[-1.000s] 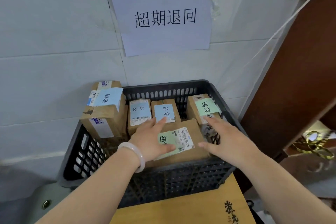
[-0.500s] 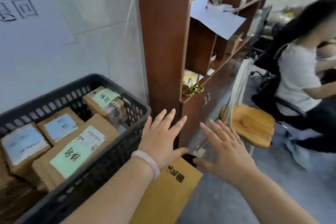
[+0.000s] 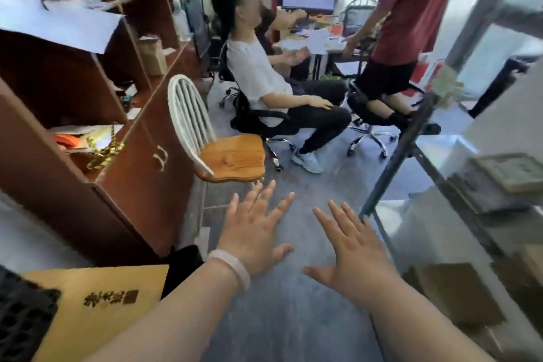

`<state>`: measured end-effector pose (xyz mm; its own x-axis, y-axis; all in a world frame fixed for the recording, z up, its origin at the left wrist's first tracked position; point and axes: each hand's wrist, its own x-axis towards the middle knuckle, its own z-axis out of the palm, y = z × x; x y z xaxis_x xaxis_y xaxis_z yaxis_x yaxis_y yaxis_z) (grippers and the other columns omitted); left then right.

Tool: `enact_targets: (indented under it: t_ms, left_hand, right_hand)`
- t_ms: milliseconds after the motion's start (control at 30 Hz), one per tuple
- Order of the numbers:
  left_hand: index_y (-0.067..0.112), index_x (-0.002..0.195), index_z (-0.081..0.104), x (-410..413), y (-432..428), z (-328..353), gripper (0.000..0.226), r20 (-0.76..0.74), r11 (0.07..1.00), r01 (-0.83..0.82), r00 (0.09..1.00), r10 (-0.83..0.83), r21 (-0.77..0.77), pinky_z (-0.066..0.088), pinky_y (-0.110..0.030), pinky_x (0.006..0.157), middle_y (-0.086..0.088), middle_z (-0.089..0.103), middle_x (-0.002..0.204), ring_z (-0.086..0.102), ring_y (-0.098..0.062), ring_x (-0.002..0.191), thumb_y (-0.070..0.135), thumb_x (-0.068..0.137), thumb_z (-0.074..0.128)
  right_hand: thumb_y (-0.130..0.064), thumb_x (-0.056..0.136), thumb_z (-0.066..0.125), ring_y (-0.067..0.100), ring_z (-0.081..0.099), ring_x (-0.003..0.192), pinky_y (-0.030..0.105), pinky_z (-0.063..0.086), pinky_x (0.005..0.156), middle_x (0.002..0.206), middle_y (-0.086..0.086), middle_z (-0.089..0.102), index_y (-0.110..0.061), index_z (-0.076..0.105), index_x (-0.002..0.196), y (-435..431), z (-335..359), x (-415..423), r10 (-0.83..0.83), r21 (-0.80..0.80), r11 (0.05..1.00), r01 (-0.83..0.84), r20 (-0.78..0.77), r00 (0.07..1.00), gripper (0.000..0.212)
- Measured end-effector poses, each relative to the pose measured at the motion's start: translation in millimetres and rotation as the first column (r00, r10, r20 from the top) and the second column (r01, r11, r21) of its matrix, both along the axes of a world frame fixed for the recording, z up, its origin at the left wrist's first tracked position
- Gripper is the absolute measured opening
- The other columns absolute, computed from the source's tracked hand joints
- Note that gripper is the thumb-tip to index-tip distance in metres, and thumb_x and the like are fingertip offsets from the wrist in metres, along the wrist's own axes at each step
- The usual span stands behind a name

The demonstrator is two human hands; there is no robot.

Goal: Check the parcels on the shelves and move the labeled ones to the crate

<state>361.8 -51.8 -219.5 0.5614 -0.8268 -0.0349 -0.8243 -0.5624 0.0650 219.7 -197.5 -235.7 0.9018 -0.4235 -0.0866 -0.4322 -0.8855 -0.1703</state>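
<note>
1. Head view has swung off the crate [image 3: 20,320], now a sliver at 8 o'clock.
2. Left hand [image 3: 252,232] and right hand [image 3: 352,256]: grip apart, empty.
3. Shelf parcels [image 3: 452,294] sit at 4 o'clock, probably next.

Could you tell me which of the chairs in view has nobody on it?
The white spindle-back chair with the wooden seat, beside the brown shelf unit, is unoccupied. The black swivel office chairs farther back each carry a person.
</note>
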Motion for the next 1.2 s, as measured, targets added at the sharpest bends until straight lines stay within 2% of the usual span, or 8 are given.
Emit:
enact_targets:
  t_ms: [167, 333, 567, 767, 1000, 1100, 1200]
  left_hand:
    - [0.043, 0.151, -0.013, -78.7, -78.0, -19.0, 0.087, -0.002, 0.979, 0.205, 0.979, -0.205, 0.010, -0.004, -0.051, 0.120, 0.003, -0.017, 0.163, -0.013, -0.020, 0.151, 0.066, 0.090, 0.044]
    - [0.043, 0.152, -0.010, -143.4, -127.4, -32.1, 0.084, -0.085, 0.911, 0.411, 0.909, -0.407, 0.033, -0.006, -0.050, 0.120, 0.004, -0.016, 0.163, -0.012, -0.020, 0.151, 0.063, 0.091, 0.044]
    - [0.043, 0.153, -0.004, -191.9, -182.7, -67.9, 0.082, -0.184, 0.812, 0.583, 0.802, -0.568, 0.033, -0.006, -0.044, 0.120, 0.006, -0.012, 0.164, -0.012, -0.017, 0.150, 0.065, 0.091, 0.045]
    - [0.044, 0.153, -0.006, -190.5, -217.9, -115.7, 0.080, -0.261, 0.740, 0.668, 0.730, -0.631, 0.079, -0.001, -0.046, 0.122, 0.006, -0.013, 0.164, -0.012, -0.017, 0.151, 0.066, 0.092, 0.042]
    - [0.043, 0.154, -0.002, -153.0, -270.5, -174.1, 0.078, -0.280, 0.668, 0.740, 0.659, -0.698, 0.077, 0.000, -0.046, 0.122, 0.004, -0.013, 0.164, -0.010, -0.019, 0.151, 0.066, 0.092, 0.041]
    - [0.043, 0.154, 0.000, -132.9, -294.0, -206.4, 0.078, -0.304, 0.653, 0.755, 0.638, -0.707, 0.064, 0.000, -0.046, 0.122, 0.004, -0.014, 0.164, -0.011, -0.019, 0.151, 0.066, 0.092, 0.041]
    - [0.043, 0.153, -0.003, -118.3, -317.5, -237.7, 0.077, -0.321, 0.609, 0.788, 0.603, -0.730, 0.093, -0.002, -0.045, 0.122, 0.004, -0.018, 0.163, -0.013, -0.019, 0.151, 0.065, 0.093, 0.039]
  right_hand:
    - [-0.087, 0.069, 0.028, 0.014, -0.020, 0.147, 0.041, -0.010, 0.119, 0.159, -0.009, -0.022, -0.042, -0.026, 0.144, -40.1, -15.7, -110.4, -0.259, 0.006, 0.966, 0.259, -0.013, 0.966, 0.103]
    - [-0.078, 0.079, 0.043, 0.015, -0.017, 0.148, 0.042, -0.008, 0.120, 0.161, -0.007, -0.016, -0.038, -0.016, 0.150, -43.8, -33.3, -188.4, -0.440, 0.056, 0.896, 0.441, -0.034, 0.897, 0.101]
    - [-0.077, 0.080, 0.045, 0.013, -0.017, 0.147, 0.040, -0.008, 0.119, 0.161, -0.009, -0.014, -0.038, -0.011, 0.151, -44.3, -61.4, -251.8, -0.651, 0.161, 0.735, 0.659, -0.103, 0.752, 0.099]
    - [-0.073, 0.084, 0.043, 0.013, -0.014, 0.148, 0.037, -0.006, 0.119, 0.162, -0.010, -0.012, -0.037, -0.010, 0.152, -50.9, -98.5, -252.5, -0.724, 0.222, 0.627, 0.747, -0.189, 0.663, 0.093]
    - [-0.071, 0.085, 0.044, 0.013, -0.011, 0.148, 0.033, -0.004, 0.120, 0.162, -0.009, -0.012, -0.036, -0.007, 0.152, -73.7, -161.4, -196.7, -0.783, 0.308, 0.500, 0.810, -0.239, 0.574, 0.091]
    - [-0.070, 0.087, 0.043, 0.012, -0.011, 0.148, 0.033, -0.002, 0.121, 0.162, -0.010, -0.012, -0.035, -0.008, 0.152, -90.8, -186.9, -181.9, -0.819, 0.317, 0.421, 0.850, -0.268, 0.507, 0.090]
    - [-0.066, 0.089, 0.045, 0.009, -0.010, 0.148, 0.030, 0.002, 0.120, 0.161, -0.012, -0.012, -0.035, -0.007, 0.153, -112.3, -211.0, -174.1, -0.855, 0.343, 0.303, 0.889, -0.313, 0.412, 0.088]
